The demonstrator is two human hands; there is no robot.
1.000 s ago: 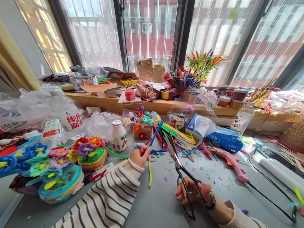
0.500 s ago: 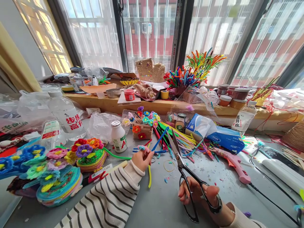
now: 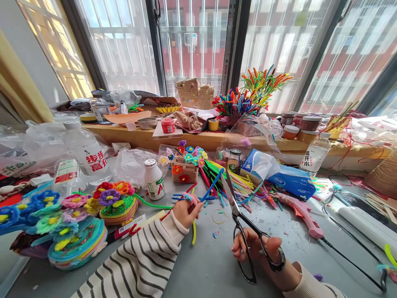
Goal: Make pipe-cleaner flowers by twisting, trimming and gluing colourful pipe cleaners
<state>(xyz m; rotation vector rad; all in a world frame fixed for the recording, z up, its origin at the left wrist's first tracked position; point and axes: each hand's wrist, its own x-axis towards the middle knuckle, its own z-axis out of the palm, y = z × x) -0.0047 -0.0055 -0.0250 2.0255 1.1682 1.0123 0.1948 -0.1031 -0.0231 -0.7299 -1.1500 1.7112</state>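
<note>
My left hand [image 3: 187, 213] is closed in a pinch on a blue pipe cleaner [image 3: 214, 186], which slants up to the right. A small pink and light-blue fuzzy piece [image 3: 187, 196] shows at the same fingers. In my right hand [image 3: 269, 249] are large black-handled scissors [image 3: 235, 210], fingers and thumb through the loops. Their blades stand apart and point up, with the tips close to the pipe cleaner's upper end; whether they touch it I cannot tell. A yellow pipe cleaner [image 3: 194, 234] lies beneath my left hand.
Fuzzy flower pieces [image 3: 76, 244] lie at the left, near a white bottle [image 3: 154, 182]. A flower-trimmed box [image 3: 186, 174] stands behind my left hand, beside loose pipe cleaners [image 3: 218, 174]. A pink glue gun [image 3: 305, 217] with its cord and a blue tissue pack [image 3: 291, 181] lie at the right.
My left thumb and fingers have shifted slightly on the blue pipe cleaner. The scissors remain apart at the blades, and the view has moved a little.
</note>
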